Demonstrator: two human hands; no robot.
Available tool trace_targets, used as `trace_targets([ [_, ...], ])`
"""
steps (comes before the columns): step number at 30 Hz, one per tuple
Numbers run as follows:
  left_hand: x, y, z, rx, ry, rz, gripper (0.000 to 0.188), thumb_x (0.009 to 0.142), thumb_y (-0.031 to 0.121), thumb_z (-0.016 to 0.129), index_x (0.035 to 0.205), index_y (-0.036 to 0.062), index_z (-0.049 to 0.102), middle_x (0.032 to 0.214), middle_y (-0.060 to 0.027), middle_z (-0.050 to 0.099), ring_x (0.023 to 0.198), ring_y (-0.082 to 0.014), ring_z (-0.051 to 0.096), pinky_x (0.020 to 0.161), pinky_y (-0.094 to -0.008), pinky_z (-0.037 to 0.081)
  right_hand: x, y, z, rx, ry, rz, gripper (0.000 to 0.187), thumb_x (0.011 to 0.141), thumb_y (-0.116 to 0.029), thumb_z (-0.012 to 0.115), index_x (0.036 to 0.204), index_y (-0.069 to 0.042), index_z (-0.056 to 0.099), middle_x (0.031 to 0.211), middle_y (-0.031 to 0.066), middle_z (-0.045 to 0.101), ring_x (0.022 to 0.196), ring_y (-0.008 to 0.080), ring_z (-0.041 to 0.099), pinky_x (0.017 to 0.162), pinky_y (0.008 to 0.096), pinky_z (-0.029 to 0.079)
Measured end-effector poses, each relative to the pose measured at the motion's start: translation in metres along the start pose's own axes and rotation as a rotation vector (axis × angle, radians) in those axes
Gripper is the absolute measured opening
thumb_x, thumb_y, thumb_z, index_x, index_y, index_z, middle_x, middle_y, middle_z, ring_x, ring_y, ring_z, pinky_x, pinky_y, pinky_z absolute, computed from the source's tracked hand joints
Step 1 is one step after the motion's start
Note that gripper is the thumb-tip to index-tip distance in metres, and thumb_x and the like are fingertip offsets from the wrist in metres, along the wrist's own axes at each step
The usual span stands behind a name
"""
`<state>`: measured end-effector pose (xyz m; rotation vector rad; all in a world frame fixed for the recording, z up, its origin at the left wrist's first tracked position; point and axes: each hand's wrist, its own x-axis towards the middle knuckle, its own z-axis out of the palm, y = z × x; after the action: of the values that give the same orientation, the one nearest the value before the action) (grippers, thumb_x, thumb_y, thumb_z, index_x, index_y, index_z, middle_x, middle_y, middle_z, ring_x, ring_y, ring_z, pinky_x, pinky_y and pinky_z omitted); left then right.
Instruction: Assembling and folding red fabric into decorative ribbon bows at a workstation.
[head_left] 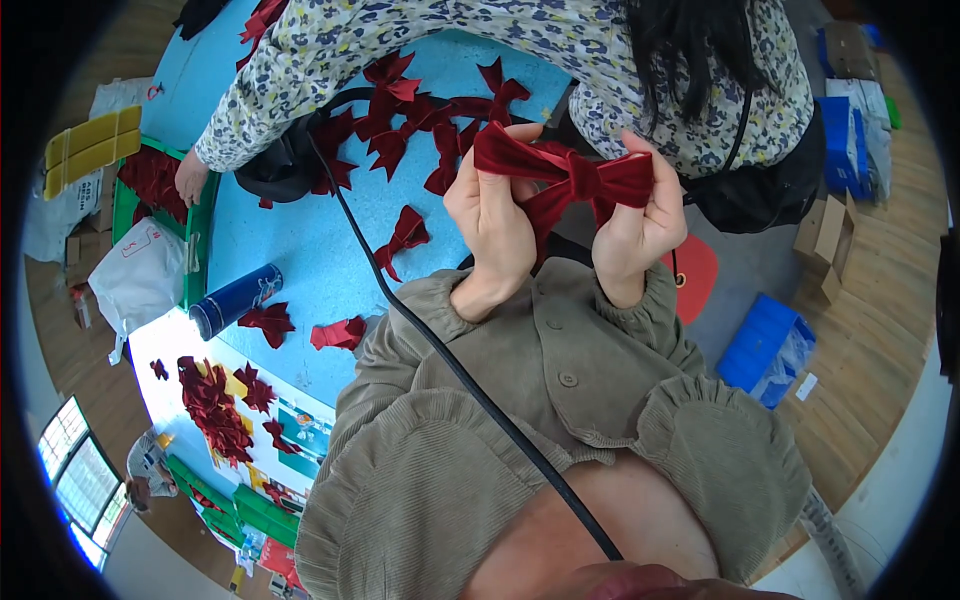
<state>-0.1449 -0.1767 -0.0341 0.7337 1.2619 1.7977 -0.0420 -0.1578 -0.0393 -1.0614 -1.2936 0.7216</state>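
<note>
A dark red velvet bow (583, 180) is stretched between my two hands in front of my chest. My left hand (493, 228) is closed on its left loop, thumb in front and fingers behind. My right hand (638, 232) pinches the right loop near its end. The knot sits in the middle, and the tails hang down between my hands. Nearest to my left hand on the blue table lies another red bow (404, 241). Beyond it are several more red bows (390, 150), loosely heaped.
A co-worker in a patterned top (400, 30) leans across the far side, one hand (191, 178) at a green crate (205, 215) of red pieces. On the table (300, 235) lies a blue cylinder (236, 302). Blue bins (765, 350) and an open carton (828, 240) stand at right.
</note>
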Motion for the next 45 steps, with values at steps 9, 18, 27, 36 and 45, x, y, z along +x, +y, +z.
trace_targets([
  [9,0.010,-0.002,-0.010,-0.092,-0.092,-0.063,0.030,0.094,0.020,0.039,0.097,-0.0033,0.056,0.068,-0.0001,0.055,0.054,-0.0027,0.045,0.048,-0.0161,0.035,0.011,-0.022,-0.006,0.268,-0.382,0.551,0.024,0.087,-0.005,0.041,0.104,0.008,0.052,0.085,0.0106,0.059,0.067,0.0111,0.055,0.061,0.0201,0.042],
  [18,0.006,-0.007,-0.023,0.000,-0.210,-0.016,0.023,0.093,0.015,0.040,0.096,-0.0032,0.055,0.074,-0.0025,0.058,0.059,-0.0038,0.050,0.051,-0.0171,0.040,0.006,-0.007,-0.009,0.247,-0.362,0.546,0.019,0.088,-0.005,0.043,0.096,0.007,0.055,0.075,0.0084,0.059,0.055,0.0094,0.051,0.050,0.0191,0.039],
  [27,0.013,-0.005,-0.026,0.011,-0.321,-0.137,0.025,0.086,0.006,0.045,0.109,-0.0019,0.048,0.077,-0.0045,0.060,0.062,-0.0072,0.055,0.055,-0.0187,0.044,0.016,-0.003,-0.022,0.214,-0.366,0.504,0.017,0.086,0.000,0.044,0.094,0.006,0.057,0.079,0.0085,0.060,0.049,0.0069,0.046,0.043,0.0192,0.036],
  [36,0.015,0.013,-0.026,0.066,-0.512,0.145,0.053,0.071,0.004,0.063,0.118,0.0002,0.041,0.089,-0.0076,0.059,0.084,-0.0133,0.058,0.079,-0.0241,0.045,0.014,-0.006,-0.036,0.163,-0.403,0.287,0.016,0.085,0.000,0.046,0.097,0.006,0.056,0.082,0.0101,0.061,0.058,0.0106,0.055,0.051,0.0197,0.043],
  [45,0.024,0.027,-0.024,0.223,-0.700,-0.212,0.040,0.075,0.006,0.066,0.111,0.0013,0.050,0.099,-0.0067,0.057,0.091,-0.0134,0.056,0.081,-0.0252,0.044,0.030,-0.011,-0.049,0.343,-0.599,0.565,0.022,0.082,0.000,0.054,0.104,0.006,0.053,0.092,0.0081,0.060,0.079,0.0102,0.058,0.068,0.0220,0.048],
])
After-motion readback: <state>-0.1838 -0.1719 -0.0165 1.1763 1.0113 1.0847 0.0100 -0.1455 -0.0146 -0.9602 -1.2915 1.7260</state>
